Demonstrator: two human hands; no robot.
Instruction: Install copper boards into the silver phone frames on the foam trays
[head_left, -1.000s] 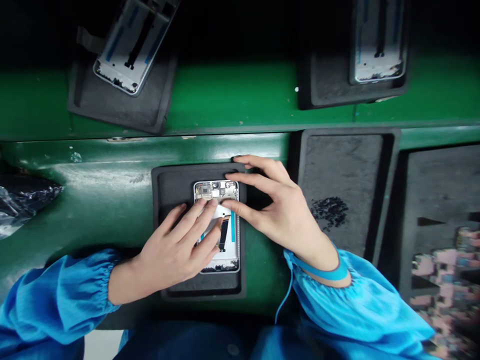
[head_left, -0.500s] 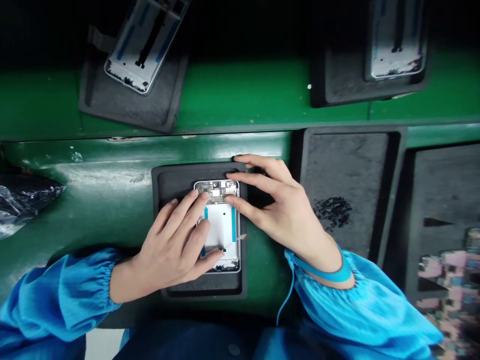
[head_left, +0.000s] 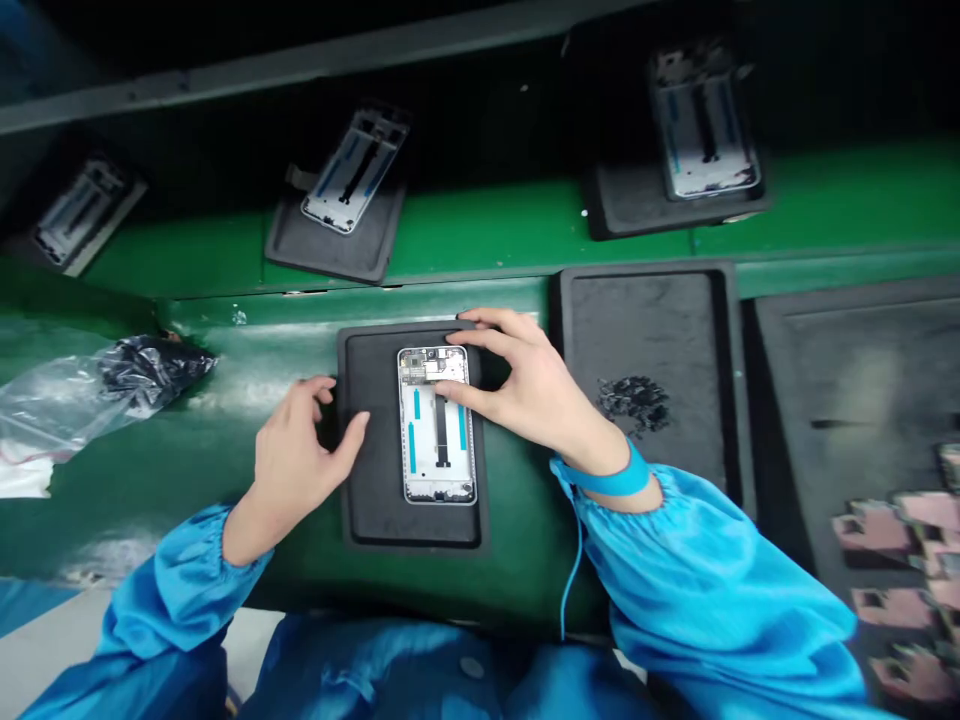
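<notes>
My left hand [head_left: 296, 455], fingers apart, steadies the foam tray [head_left: 375, 505] while my right hand's [head_left: 534, 395] spread fingers [head_left: 451, 391] press the phone frame's [head_left: 439, 470] top end, where I judge the next move needs a light touch.

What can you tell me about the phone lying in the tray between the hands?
The phone is an open, backless unit with a silvery rim, lying flat in the dark foam tray. Its far end holds a circuit board; below is a white panel with a black centre strip and blue strips beside it. Fingertips of the right hand touch its upper right part; the left hand rests on the tray's left rim, off the phone.
</notes>
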